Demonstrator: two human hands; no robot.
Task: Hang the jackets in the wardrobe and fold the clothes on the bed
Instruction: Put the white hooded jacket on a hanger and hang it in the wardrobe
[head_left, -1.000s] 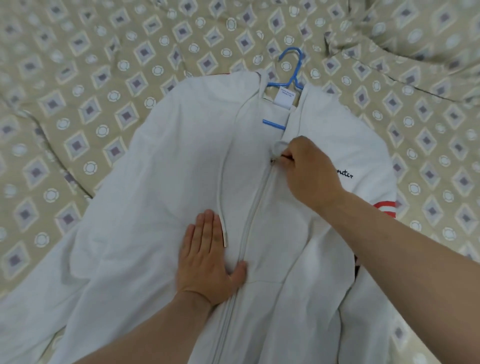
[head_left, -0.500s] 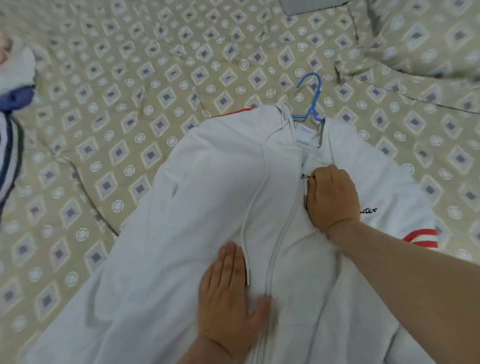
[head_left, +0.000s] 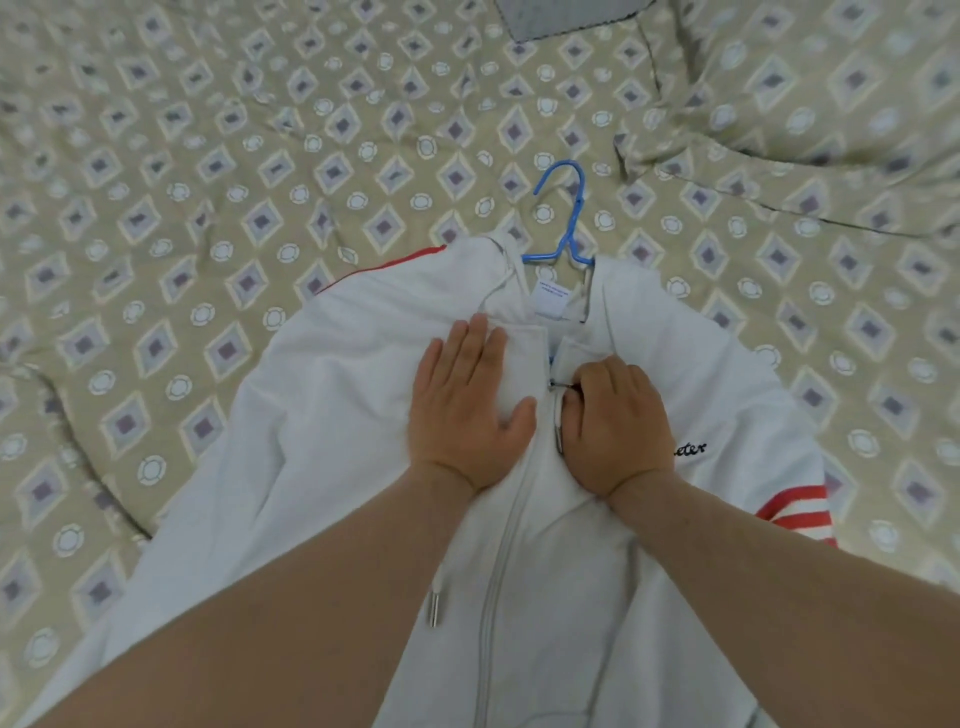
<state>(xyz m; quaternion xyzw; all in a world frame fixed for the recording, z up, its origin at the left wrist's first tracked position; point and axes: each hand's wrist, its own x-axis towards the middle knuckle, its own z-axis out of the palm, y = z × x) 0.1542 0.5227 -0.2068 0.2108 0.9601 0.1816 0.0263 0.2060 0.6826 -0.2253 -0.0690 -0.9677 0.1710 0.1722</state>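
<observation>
We see the white jacket (head_left: 337, 415) lying front-up on the patterned bedspread (head_left: 208, 156), with a blue hanger (head_left: 569, 218) poking out of its collar. Our left hand (head_left: 467, 415) presses flat on the chest just beside the zip, and our right hand (head_left: 613, 426) pinches the zipper pull (head_left: 558, 387) near the collar.
</observation>
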